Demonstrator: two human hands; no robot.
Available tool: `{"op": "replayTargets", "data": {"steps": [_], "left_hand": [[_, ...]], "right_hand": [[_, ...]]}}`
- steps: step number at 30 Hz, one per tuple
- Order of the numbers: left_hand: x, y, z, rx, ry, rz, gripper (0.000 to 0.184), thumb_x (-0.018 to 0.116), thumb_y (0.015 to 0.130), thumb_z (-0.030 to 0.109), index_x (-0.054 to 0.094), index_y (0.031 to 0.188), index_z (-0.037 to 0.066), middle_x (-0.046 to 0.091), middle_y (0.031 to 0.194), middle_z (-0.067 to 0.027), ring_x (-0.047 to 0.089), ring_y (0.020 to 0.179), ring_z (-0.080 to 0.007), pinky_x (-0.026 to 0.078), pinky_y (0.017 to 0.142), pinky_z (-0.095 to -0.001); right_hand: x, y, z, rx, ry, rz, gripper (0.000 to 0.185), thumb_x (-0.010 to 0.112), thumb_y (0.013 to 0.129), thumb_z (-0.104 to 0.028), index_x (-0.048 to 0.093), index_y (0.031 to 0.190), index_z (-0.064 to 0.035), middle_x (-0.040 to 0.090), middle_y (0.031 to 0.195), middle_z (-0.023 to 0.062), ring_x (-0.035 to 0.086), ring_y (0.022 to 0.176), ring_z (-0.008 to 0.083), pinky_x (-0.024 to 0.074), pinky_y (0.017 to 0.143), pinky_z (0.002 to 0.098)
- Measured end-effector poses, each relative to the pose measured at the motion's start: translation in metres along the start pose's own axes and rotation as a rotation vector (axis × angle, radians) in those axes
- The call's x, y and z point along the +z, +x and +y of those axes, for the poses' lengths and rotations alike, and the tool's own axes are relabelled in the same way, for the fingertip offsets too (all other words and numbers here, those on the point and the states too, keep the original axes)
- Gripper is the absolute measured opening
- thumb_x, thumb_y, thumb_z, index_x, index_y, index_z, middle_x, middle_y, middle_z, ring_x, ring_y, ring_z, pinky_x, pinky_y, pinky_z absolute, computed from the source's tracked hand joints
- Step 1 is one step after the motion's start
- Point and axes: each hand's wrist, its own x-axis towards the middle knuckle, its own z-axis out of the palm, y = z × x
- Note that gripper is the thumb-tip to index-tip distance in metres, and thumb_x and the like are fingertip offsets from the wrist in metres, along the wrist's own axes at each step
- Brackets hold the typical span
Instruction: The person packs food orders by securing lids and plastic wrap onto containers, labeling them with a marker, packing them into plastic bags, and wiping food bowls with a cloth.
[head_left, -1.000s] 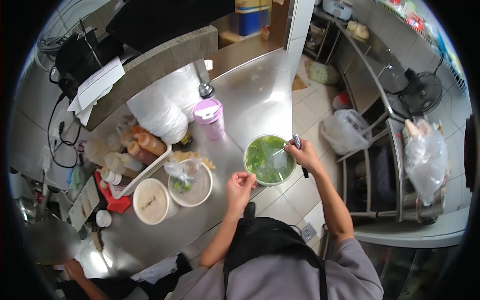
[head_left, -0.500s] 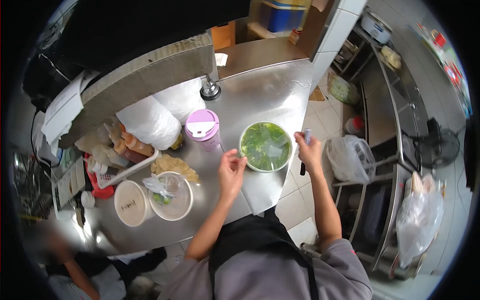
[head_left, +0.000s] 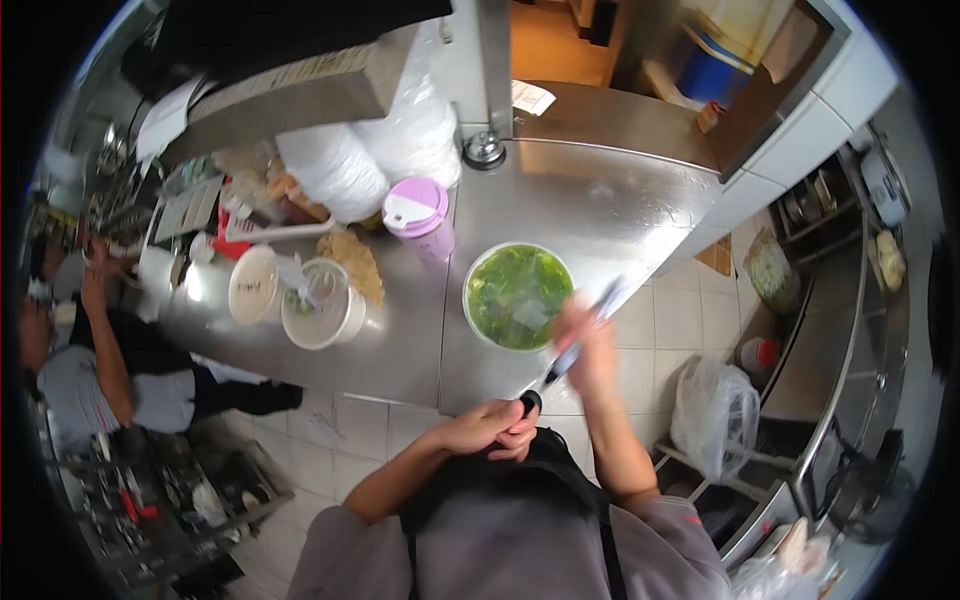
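Note:
Close to my apron, my left hand (head_left: 492, 430) is closed around a black marker cap (head_left: 531, 401). My right hand (head_left: 588, 350), blurred by motion, grips a marker (head_left: 568, 362) with a pale barrel; its dark tip points down toward the cap, a small gap apart. Just beyond both hands stands a round tub (head_left: 468, 312) of green leafy food in liquid, apparently under a clear lid. A lilac cup (head_left: 430, 238) with a white-and-lilac lid is behind it to the left.
Two white tubs (head_left: 345, 335) (head_left: 252, 285), bagged white stacks (head_left: 335, 175) and a call bell (head_left: 485, 150) are on the steel counter (head_left: 410, 350). At far left another person (head_left: 110, 370) stands. A plastic bag (head_left: 715, 410) hangs by the right-hand shelving.
My left hand has moved from beside the green tub down to my apron and holds the cap. The marker in my right hand is now uncapped. My view has turned rightward.

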Motion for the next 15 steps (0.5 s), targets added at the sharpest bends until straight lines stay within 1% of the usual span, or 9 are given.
{"op": "replayTargets", "data": {"steps": [1, 2, 3, 5, 7, 8, 9, 11, 15], "left_hand": [[0.004, -0.002, -0.001, 0.065, -0.057, 0.000, 0.039, 0.026, 0.096, 0.041, 0.039, 0.077, 0.009, 0.034, 0.055, 0.0032, 0.038, 0.043, -0.0090, 0.042, 0.060, -0.0282], [0.002, -0.004, 0.002, 0.077, 0.199, 0.219, 0.037, 0.031, 0.096, 0.037, 0.042, 0.081, 0.006, 0.041, 0.057, 0.0003, 0.042, 0.045, -0.0109, 0.043, 0.060, -0.0288], [-0.001, -0.004, 0.005, 0.080, 0.444, 0.446, 0.034, 0.035, 0.096, 0.034, 0.045, 0.084, 0.003, 0.048, 0.059, -0.0027, 0.046, 0.047, -0.0128, 0.043, 0.060, -0.0293], [-0.017, 0.011, 0.029, 0.287, 1.003, 1.039, 0.032, 0.049, 0.091, 0.031, 0.048, 0.090, -0.001, 0.057, 0.068, -0.0100, 0.054, 0.054, -0.0178, 0.044, 0.059, -0.0320], [-0.043, 0.017, 0.050, 0.130, 1.120, 1.355, 0.036, 0.059, 0.084, 0.033, 0.048, 0.089, -0.001, 0.058, 0.069, -0.0123, 0.057, 0.059, -0.0226, 0.045, 0.058, -0.0349], [-0.059, 0.018, 0.052, 0.164, 1.178, 1.383, 0.036, 0.061, 0.083, 0.033, 0.048, 0.088, -0.001, 0.057, 0.069, -0.0127, 0.057, 0.059, -0.0240, 0.044, 0.057, -0.0358], [-0.070, 0.018, 0.048, 0.192, 1.230, 1.416, 0.037, 0.062, 0.081, 0.032, 0.048, 0.087, -0.001, 0.057, 0.068, -0.0131, 0.057, 0.059, -0.0254, 0.044, 0.056, -0.0367], [-0.075, 0.018, 0.039, 0.198, 1.146, 1.386, 0.035, 0.062, 0.082, 0.031, 0.047, 0.085, 0.000, 0.056, 0.067, -0.0135, 0.057, 0.059, -0.0266, 0.044, 0.057, -0.0369], [-0.082, 0.019, 0.032, 0.287, 1.028, 1.387, 0.033, 0.061, 0.082, 0.029, 0.045, 0.083, 0.000, 0.056, 0.066, -0.0140, 0.057, 0.059, -0.0278, 0.044, 0.057, -0.0374]], "right_hand": [[0.000, 0.022, -0.031, -0.014, 0.241, 0.072, 0.041, 0.045, 0.092, -0.034, 0.041, 0.059, -0.0101, 0.032, 0.048, -0.0024, 0.031, 0.042, 0.0081, 0.0272, 0.044, 0.0232], [-0.008, 0.042, -0.038, -0.209, 0.271, 0.102, 0.040, 0.042, 0.093, -0.034, 0.043, 0.062, -0.0087, 0.037, 0.051, -0.0010, 0.032, 0.043, 0.0076, 0.0270, 0.044, 0.0225], [-0.009, 0.049, -0.040, -0.162, 0.031, 0.225, 0.035, 0.043, 0.093, -0.029, 0.048, 0.067, -0.0061, 0.047, 0.056, 0.0017, 0.040, 0.045, 0.0083, 0.0327, 0.043, 0.0224], [0.012, 0.050, -0.032, -0.111, -0.159, 0.025, 0.022, 0.057, 0.086, -0.019, 0.053, 0.072, -0.0029, 0.054, 0.062, 0.0031, 0.047, 0.049, 0.0064, 0.0369, 0.045, 0.0192], [0.008, 0.045, -0.006, -0.050, -0.403, -0.039, 0.016, 0.068, 0.077, -0.010, 0.054, 0.076, -0.0018, 0.055, 0.064, 0.0015, 0.048, 0.052, 0.0059, 0.0380, 0.047, 0.0181], [0.002, 0.043, 0.006, -0.036, -0.337, -0.074, 0.021, 0.073, 0.072, -0.011, 0.054, 0.075, -0.0023, 0.055, 0.064, 0.0002, 0.047, 0.053, 0.0043, 0.0372, 0.049, 0.0184], [-0.001, 0.043, 0.020, -0.089, -0.372, -0.106, 0.021, 0.072, 0.073, -0.011, 0.053, 0.074, -0.0026, 0.053, 0.063, -0.0009, 0.045, 0.054, 0.0031, 0.0358, 0.050, 0.0186], [0.003, 0.040, 0.029, -0.083, -0.340, -0.149, 0.017, 0.068, 0.073, -0.005, 0.051, 0.071, -0.0029, 0.058, 0.062, 0.0042, 0.051, 0.052, 0.0060, 0.0405, 0.050, 0.0194], [0.004, 0.040, 0.040, -0.099, -0.578, -0.201, 0.018, 0.067, 0.074, -0.005, 0.051, 0.067, -0.0025, 0.058, 0.062, 0.0044, 0.052, 0.054, 0.0065, 0.0418, 0.052, 0.0202]]}}
